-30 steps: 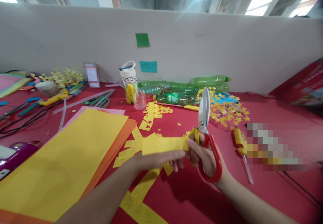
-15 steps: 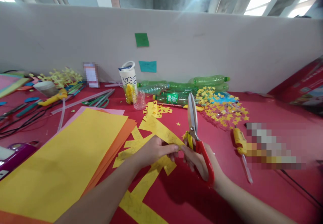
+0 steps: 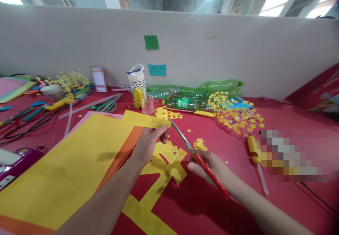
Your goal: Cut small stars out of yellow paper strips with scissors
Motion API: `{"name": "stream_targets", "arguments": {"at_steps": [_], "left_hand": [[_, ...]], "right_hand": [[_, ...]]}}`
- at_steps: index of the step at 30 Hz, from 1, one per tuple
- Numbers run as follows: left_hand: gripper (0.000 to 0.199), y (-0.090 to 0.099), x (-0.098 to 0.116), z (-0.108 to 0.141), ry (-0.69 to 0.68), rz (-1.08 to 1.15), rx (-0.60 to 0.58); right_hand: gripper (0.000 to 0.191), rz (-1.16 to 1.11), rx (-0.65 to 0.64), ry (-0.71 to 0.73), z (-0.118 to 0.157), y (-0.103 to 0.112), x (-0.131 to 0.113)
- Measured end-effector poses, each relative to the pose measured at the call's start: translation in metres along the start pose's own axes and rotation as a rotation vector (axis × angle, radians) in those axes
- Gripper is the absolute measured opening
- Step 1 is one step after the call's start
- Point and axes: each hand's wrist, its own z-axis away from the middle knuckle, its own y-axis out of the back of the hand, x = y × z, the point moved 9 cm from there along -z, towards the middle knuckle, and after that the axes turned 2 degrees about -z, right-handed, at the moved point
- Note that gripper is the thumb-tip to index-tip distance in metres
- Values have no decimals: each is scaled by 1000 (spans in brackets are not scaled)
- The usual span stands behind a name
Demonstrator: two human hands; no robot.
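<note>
Pinched between the thumb and fingers of my left hand (image 3: 151, 139) is a yellow paper strip (image 3: 143, 119) with faint pencil outlines, stretching out to the left. My right hand (image 3: 209, 166) grips red-handled scissors (image 3: 188, 146), whose blade tips are at the strip's right end. Whether the blades touch the paper I cannot tell. Below the hands, several more yellow strips (image 3: 156, 189) lie crossed on the red table (image 3: 190, 206). A small pile of cut yellow stars (image 3: 200, 144) sits just beyond my right hand.
Yellow and orange paper sheets (image 3: 66, 164) cover the left side. Green plastic bottles (image 3: 185, 103) lie along the partition beside a white patterned cup (image 3: 137, 81). Many yellow stars (image 3: 238, 116) and a yellow glue gun (image 3: 254, 150) are on the right; another glue gun (image 3: 59, 102) is far left.
My left hand has moved up and left with the strip, which now points left. The scissors have swung from upright to slanting toward the strip's end. My hands have moved apart.
</note>
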Motion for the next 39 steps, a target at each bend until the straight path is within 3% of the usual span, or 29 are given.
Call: {"name": "stream_targets", "arguments": {"at_steps": [7,14,39], "left_hand": [[30,3,7,2,-21,-65,62],[31,0,10,2,-35,-134,15],[27,5,7,0,-5,-91,39]], "right_hand": [[37,30,-45,-10,1,-2,-2],[36,-57,-78,-63,1,-2,-3],[36,-263,-68,-130,-1,-5,0]]}}
